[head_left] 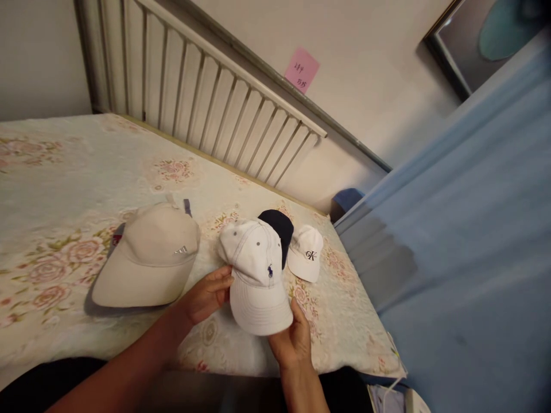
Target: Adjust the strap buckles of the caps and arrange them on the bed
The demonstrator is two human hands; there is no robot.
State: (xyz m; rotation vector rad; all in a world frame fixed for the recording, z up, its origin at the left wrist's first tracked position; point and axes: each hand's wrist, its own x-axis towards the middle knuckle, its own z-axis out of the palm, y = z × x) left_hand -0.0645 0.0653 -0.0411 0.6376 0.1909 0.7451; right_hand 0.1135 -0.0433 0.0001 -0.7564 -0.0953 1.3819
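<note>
A white cap [257, 275] with a small blue logo lies on the flowered bed sheet [64, 172], its brim toward me. My left hand [206, 295] grips the cap's left side with curled fingers. My right hand [295, 338] holds the brim's right edge from below. Behind it sits a dark navy cap [280, 226], partly hidden. Further right lies a white cap with black letters [306, 252]. To the left rests a beige cap [148, 258] on top of another cap, of which only a grey brim edge and a red bit show.
A slatted headboard [206, 97] stands behind the bed against the wall, with a pink sticky note [302, 70] above it. A blue curtain [465, 258] hangs close on the right. The bed's edge runs just below my hands.
</note>
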